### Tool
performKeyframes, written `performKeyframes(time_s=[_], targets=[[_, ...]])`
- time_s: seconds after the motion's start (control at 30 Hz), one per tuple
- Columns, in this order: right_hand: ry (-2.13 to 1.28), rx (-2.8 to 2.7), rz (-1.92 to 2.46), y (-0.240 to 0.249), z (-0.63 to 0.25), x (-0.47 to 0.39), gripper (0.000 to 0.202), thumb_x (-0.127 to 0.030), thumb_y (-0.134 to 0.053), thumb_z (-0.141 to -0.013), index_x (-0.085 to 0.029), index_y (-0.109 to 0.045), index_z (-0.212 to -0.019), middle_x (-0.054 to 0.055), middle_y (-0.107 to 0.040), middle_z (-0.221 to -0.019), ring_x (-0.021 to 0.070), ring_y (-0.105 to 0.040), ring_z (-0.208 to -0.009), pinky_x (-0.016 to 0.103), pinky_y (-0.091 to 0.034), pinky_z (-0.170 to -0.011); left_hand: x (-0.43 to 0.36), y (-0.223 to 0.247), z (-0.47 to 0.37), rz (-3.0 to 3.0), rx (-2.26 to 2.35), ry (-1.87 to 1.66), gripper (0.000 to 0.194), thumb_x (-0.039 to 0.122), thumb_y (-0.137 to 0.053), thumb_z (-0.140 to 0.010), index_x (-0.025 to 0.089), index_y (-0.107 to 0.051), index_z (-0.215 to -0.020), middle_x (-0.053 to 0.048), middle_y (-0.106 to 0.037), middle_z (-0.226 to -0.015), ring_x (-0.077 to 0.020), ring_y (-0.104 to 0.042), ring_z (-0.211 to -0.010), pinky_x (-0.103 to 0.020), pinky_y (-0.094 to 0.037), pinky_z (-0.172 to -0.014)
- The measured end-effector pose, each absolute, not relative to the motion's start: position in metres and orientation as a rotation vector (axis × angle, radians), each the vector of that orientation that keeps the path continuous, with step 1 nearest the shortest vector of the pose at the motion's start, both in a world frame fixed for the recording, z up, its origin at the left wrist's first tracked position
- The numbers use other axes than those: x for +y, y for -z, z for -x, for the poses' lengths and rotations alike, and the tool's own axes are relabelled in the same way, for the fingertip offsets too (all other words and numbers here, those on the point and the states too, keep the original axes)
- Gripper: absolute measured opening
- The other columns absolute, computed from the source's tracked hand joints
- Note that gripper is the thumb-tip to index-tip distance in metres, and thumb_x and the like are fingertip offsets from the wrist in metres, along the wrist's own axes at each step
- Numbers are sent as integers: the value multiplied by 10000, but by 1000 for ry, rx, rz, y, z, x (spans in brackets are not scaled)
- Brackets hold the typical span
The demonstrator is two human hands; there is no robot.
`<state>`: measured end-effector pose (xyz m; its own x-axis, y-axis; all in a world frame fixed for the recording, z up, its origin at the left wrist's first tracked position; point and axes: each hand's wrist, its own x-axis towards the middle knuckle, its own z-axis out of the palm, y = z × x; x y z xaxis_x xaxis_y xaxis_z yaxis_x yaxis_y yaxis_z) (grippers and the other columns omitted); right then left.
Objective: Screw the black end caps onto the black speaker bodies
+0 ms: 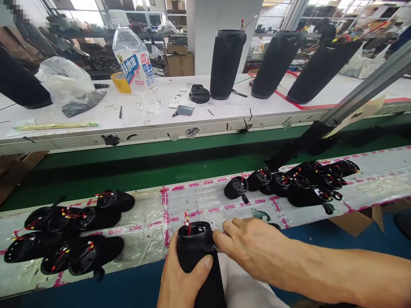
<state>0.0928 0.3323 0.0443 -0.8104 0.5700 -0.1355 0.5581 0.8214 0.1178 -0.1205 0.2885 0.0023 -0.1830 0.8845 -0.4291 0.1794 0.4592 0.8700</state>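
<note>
My left hand (181,278) is wrapped around a black cloth-covered speaker housing (208,286), thumb across its front. The housing stands nearly upright, its open top facing up, with thin red wires (188,224) and a small connector sticking out of it. At the right side of the rim, the fingers of my right hand (244,241) are bent and pinched together against the housing. What they grip there, if anything, is hidden behind the fingers.
Similar housings lie in a group at left (111,252) and another at right (236,188) on a tape-covered board (192,196). Behind, a white shelf (109,113) carries three standing housings (227,64), a plastic bottle (135,64), a black ring-shaped part (199,94) and a plastic bag (64,81).
</note>
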Motion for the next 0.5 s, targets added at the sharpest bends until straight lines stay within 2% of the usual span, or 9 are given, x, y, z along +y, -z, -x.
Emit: performKeyframes(time_s=[0.1,0.23,0.5], targets=[[-141,2848,-834,-45,-92,330,214,-114,-647,-903,-195,-554,-1077,31,-597,-871,226,-550,-651,406,-211,-491,286,-7,117,-938,1711,-824,838,619,-787,-690,200,-637,-1400,-145,-807,-1316,-442,-714,-1306,-577,-506,-1119],[-92,2832,-819,-47,-94,330,170,-130,-648,-930,-201,-553,-1051,26,-591,-827,201,-514,-615,395,-171,-486,285,-10,114,-969,1747,-808,799,586,-762,-691,203,-634,-1381,-132,-814,-1271,-419,-739,-1254,-532,-536,-1075],[-14,2867,-768,-48,-97,334,172,-121,-673,-906,-200,-579,-1026,29,-570,-793,199,-491,-625,400,-146,-478,284,-3,115,-1051,1809,-737,843,602,-742,-711,164,-593,-1415,-210,-783,-1297,-481,-732,-1244,-617,-509,-1077]])
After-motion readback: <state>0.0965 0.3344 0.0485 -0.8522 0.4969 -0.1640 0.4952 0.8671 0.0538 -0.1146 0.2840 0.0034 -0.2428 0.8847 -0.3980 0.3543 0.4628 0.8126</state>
